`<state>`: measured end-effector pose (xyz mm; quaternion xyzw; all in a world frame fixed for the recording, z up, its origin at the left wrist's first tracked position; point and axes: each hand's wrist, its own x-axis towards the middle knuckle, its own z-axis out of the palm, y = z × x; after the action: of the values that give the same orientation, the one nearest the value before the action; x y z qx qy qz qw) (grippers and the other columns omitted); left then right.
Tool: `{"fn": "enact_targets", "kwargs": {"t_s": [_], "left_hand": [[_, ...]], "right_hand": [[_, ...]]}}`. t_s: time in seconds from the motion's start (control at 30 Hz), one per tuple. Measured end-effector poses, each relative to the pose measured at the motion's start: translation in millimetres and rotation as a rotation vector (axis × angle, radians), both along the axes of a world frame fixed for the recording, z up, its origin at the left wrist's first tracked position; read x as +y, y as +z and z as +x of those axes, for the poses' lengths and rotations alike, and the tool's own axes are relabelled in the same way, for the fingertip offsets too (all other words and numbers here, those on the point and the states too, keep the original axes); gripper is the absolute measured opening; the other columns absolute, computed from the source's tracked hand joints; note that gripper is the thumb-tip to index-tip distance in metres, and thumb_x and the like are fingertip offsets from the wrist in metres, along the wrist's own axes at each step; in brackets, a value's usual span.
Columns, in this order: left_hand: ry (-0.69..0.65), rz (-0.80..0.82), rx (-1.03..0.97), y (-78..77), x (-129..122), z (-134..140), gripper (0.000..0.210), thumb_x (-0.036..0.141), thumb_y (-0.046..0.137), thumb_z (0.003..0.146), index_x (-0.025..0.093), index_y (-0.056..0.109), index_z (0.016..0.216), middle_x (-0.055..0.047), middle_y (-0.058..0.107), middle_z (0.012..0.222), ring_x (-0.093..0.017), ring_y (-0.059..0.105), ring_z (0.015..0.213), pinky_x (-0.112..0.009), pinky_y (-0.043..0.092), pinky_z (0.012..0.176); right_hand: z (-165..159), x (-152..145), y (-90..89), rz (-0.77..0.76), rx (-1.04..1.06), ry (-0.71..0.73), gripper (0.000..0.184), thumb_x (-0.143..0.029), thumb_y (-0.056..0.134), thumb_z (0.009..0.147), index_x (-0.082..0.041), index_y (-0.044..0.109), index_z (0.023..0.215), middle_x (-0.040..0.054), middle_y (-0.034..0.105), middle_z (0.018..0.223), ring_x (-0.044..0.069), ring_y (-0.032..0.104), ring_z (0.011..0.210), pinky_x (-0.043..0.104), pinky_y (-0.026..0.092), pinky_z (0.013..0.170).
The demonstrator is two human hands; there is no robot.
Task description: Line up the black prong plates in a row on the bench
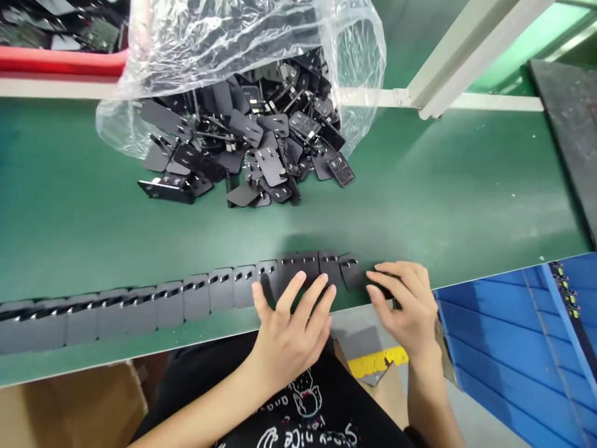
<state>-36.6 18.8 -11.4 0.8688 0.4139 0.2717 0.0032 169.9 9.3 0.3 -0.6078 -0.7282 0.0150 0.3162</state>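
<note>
A long row of flat black plates with small raised prongs [170, 306] runs along the front of the green table. My left hand [291, 330] lies over the right part of this row, palm down, fingers spread and fingertips on or just above the plates. At the row's right end, one plate [351, 270] sits slightly tilted. Just right of it is my right hand [408, 305], its thumb and fingers bent and apart. Something dark shows beneath those fingers; whether it is a plate or shadow I cannot tell.
A heap of similar black pieces [273, 146] spills from a clear plastic bag [224, 43] at the back. A red bin [60, 61] stands at the back left. A metal post [471, 53] rises at the back right. Blue panels [508, 348] lie beyond the table's front edge.
</note>
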Motion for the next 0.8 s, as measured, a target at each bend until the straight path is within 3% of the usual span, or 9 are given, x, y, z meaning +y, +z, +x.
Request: {"fn": "enact_targets", "kwargs": {"t_s": [0.17, 0.37, 0.57, 0.8], "left_hand": [[0.001, 0.018, -0.07, -3.0, 2.4, 2.7, 0.025, 0.017, 0.057, 0.083, 0.018, 0.07, 0.105, -0.005, 0.075, 0.103, -0.028, 0.037, 0.137, -0.064, 0.004, 0.116], [-0.004, 0.038, -0.004, -5.5, 4.1, 7.3, 0.029, 0.02, 0.056, 0.081, 0.02, 0.07, 0.107, -0.003, 0.075, 0.101, -0.028, 0.038, 0.137, -0.065, 0.002, 0.117], [0.017, 0.031, -0.01, -4.5, 6.1, 10.3, 0.028, 0.019, 0.054, 0.081, 0.02, 0.07, 0.104, -0.003, 0.075, 0.094, -0.027, 0.037, 0.137, -0.064, 0.001, 0.117], [0.042, 0.021, -0.022, -3.4, 5.9, 12.7, 0.027, 0.019, 0.054, 0.079, 0.019, 0.071, 0.101, -0.003, 0.074, 0.093, -0.028, 0.036, 0.137, -0.064, 0.004, 0.118]], "right_hand": [[-17.9, 1.9, -5.0, 0.016, -0.067, -0.024, 0.011, -0.023, 0.068, 0.084, -0.016, 0.065, 0.093, 0.0084, 0.064, 0.092, 0.021, 0.057, 0.087, 0.036, 0.047, 0.077], [-22.1, 9.3, -8.8, 0.026, -0.053, -0.097, 0.014, -0.027, 0.066, 0.086, -0.018, 0.066, 0.097, 0.0059, 0.064, 0.088, 0.018, 0.055, 0.079, 0.034, 0.045, 0.072], [-20.1, 10.4, -9.8, -0.022, -0.075, -0.134, 0.021, -0.013, 0.061, 0.085, -0.023, 0.068, 0.103, 0.0057, 0.062, 0.095, 0.016, 0.051, 0.077, 0.032, 0.042, 0.07], [-21.9, 7.3, -14.4, 0.02, -0.087, -0.24, 0.031, -0.004, 0.059, 0.081, -0.024, 0.069, 0.103, 0.0049, 0.062, 0.099, 0.017, 0.055, 0.082, 0.033, 0.043, 0.073]]}}
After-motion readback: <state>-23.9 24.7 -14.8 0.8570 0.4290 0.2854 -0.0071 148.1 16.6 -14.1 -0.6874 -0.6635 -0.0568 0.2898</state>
